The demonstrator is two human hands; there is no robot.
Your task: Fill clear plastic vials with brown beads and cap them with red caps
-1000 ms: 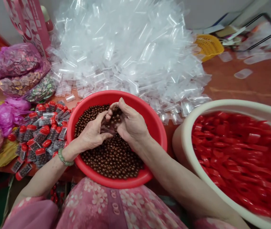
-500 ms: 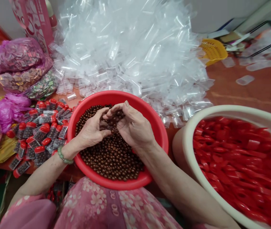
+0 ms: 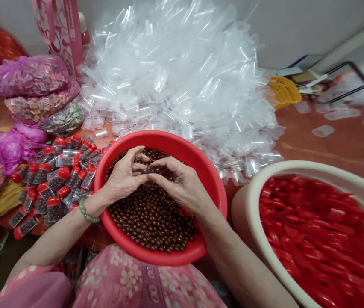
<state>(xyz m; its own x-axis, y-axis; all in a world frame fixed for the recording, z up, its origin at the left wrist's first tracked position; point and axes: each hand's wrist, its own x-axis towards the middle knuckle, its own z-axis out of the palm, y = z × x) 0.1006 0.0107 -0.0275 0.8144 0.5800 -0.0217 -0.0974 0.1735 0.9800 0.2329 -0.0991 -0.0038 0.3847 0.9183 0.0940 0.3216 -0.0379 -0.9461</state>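
My left hand (image 3: pixel 126 173), with a green bead bracelet (image 3: pixel 87 211) at the wrist, is closed over the red basin (image 3: pixel 217 188). It curls around what looks like a small clear plastic bottle (image 3: pixel 146 170), mostly hidden by the fingers. Facing it, my right hand (image 3: pixel 182 182) is bent inward, thumb and fingertips meeting the left fingers. Some brown balls show behind its fingers, apparently cupped in it. Below both hands, the basin holds a heap of shiny brown balls (image 3: pixel 153 218).
Behind the basin rises a large pile of clear plastic bottles (image 3: pixel 182 85). Filled bottles with red caps (image 3: pixel 55 175) lie to the left, near pink bags (image 3: pixel 34 77). A cream tub (image 3: pixel 254 192) of red plastic pieces (image 3: pixel 323 231) stands right. A yellow basket (image 3: pixel 283 92) sits farther back.
My right hand has turned and lowered its fingers toward the left hand, so the fingertips now meet. The left fingers have closed in more. The whole view has shifted slightly.
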